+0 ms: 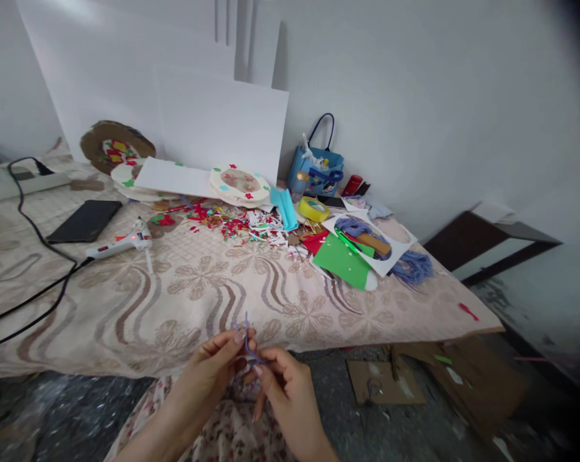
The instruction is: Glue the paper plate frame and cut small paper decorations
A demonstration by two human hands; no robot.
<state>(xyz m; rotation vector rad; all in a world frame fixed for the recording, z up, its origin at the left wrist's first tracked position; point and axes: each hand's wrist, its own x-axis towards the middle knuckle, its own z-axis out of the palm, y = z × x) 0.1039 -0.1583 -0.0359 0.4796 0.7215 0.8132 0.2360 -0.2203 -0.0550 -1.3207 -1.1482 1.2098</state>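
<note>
We have both hands low in the head view, just off the near edge of the table (198,289). Our left hand (222,359) has its grip closed, thumb and fingertips together on a thin purple yarn (247,340). Our right hand (280,378) is just beside it, thumb and index finger also together on the yarn; the other fingers are curled loosely. Yarn sits between the two hands, one end sticking up above the left fingertips. Patterned fabric (232,430) is under the hands.

On the table, left side: we get a white glue gun (121,245) with a small red light, a dark flat device (85,221) near it, and a black cable (42,239). Middle: a pile of colored paper scraps (237,224), in front of a decorated round piece (239,185). Right: a yellow tape roll (314,209), a green sheet (341,260), a white cutout frame (396,253) with bluish yarn in its opening, more bluish yarn (414,266) just beside. Blue bag (314,168) stands at the back, near the wall (405,96).
</note>
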